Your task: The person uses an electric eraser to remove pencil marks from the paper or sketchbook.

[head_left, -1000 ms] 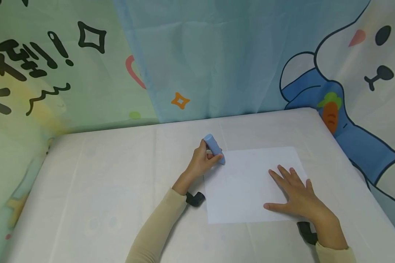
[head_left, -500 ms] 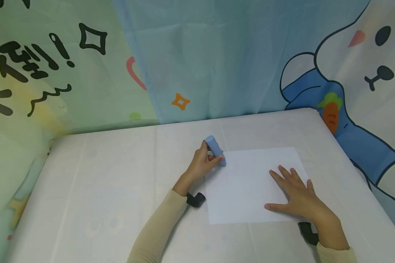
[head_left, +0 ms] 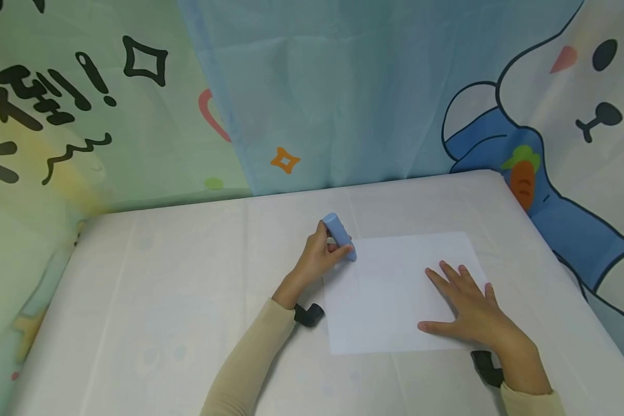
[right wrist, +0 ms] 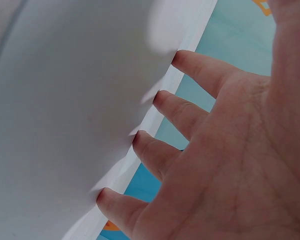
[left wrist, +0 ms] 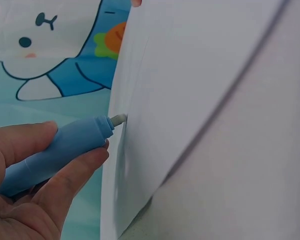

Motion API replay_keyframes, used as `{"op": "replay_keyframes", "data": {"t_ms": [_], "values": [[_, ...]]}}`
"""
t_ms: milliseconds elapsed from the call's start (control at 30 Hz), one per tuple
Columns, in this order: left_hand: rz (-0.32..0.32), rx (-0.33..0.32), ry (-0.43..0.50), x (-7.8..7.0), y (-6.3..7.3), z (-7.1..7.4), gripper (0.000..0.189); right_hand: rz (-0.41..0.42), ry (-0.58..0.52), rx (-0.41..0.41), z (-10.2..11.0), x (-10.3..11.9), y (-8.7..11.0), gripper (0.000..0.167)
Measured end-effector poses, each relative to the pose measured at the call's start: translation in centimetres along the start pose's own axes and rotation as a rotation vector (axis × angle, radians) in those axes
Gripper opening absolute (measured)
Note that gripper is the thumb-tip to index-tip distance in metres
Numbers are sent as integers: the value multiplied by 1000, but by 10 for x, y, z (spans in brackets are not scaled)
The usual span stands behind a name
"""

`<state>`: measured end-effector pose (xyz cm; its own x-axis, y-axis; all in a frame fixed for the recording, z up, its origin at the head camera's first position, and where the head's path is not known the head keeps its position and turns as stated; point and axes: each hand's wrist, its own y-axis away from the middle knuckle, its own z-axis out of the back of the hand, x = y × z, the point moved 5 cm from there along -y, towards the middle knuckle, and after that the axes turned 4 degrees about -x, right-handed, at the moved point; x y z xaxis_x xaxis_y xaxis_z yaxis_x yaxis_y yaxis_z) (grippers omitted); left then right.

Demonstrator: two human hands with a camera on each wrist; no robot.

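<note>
My left hand [head_left: 313,260] grips a light blue electric eraser [head_left: 337,231] at the paper's far left corner. In the left wrist view, thumb and fingers wrap its thick barrel, and a short pale eraser tip [left wrist: 119,119] sticks out of the collar, right at the sheet's surface. The white sheet of paper [head_left: 385,294] lies flat on the table; one edge stands slightly off the cloth in that view. Over the sheet's right side, my right hand [head_left: 470,309] is spread palm down. Its fingertips [right wrist: 140,137] press the paper in the right wrist view.
A white cloth covers the table [head_left: 187,300]. Behind it hangs a printed curtain [head_left: 353,92] with a cartoon bear and carrot. Black wrist mounts [head_left: 308,315] sit by both wrists.
</note>
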<state>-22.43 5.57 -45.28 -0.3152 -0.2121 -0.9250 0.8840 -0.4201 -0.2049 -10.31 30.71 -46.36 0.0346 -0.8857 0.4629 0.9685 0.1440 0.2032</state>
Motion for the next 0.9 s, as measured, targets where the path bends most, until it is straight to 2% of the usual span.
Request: {"op": "replay_keyframes", "data": {"t_ms": [267,467,900], "values": [[-9,-15,4,-1,-1,2,38,3,4,-6,0,1,0,110],[8,-5,18,0,-1,1,38,1,2,-3,0,1,0,110],[6,5,-16,-1,1,-2,38,-4,-1,0,1,1,1,111]]}}
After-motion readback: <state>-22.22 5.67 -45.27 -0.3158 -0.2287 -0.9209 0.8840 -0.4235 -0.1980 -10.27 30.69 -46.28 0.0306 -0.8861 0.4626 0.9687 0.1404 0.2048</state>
